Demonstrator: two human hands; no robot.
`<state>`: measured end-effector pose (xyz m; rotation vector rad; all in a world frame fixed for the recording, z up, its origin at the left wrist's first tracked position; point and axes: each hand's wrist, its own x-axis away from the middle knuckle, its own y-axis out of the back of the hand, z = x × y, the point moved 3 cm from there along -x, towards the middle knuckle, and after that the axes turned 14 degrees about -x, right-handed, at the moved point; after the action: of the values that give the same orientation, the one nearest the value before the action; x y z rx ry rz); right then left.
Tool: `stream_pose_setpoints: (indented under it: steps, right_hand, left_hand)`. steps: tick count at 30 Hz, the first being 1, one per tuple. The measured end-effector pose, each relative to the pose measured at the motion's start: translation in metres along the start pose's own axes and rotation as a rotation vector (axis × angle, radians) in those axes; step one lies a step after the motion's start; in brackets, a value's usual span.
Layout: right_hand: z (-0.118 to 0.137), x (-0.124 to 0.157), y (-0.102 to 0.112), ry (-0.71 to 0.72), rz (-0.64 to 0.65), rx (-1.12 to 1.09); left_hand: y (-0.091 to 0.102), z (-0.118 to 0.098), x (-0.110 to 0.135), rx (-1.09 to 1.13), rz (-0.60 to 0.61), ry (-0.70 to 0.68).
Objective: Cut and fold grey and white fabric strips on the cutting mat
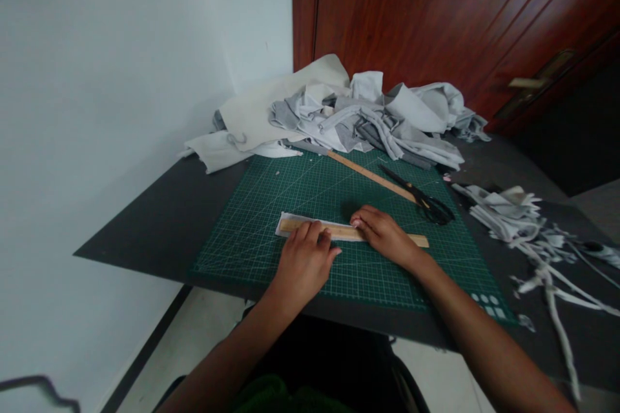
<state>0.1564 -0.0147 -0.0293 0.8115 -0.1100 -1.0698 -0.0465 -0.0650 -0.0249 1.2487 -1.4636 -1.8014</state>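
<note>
A short wooden ruler lies along a narrow white fabric strip on the green cutting mat. My left hand rests over the ruler's left part, fingertips pressing down on it and thumb spread to the side. Near the strip's right end, my right hand has its fingers curled and pinched together at the ruler's upper edge. Whatever that pinch holds, if anything, is too small to make out. The ruler's right end sticks out beneath the right wrist.
Black-handled scissors lie at the mat's right, touching a longer wooden ruler. Grey and white fabric pieces are heaped at the back. More fabric scraps and thin strips lie on the black table at right.
</note>
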Motion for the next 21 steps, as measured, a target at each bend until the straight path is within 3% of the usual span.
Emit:
stream_pose_setpoints:
  steps: [15,18,21]
  right_hand:
    - [0.0044,0.0008,0.0002,0.040,0.033,0.055]
    - [0.0030,0.0015,0.0005,0.047,-0.023,0.048]
    - [0.0001,0.0015,0.0038,0.053,-0.167,0.023]
  left_hand:
    - [-0.0012,0.0004,0.0004,-0.004,-0.034,-0.004]
    - [-0.0008,0.0004,0.0001,0.000,-0.033,-0.010]
    - [-0.0012,0.0006,0.0001,-0.010,-0.031,-0.011]
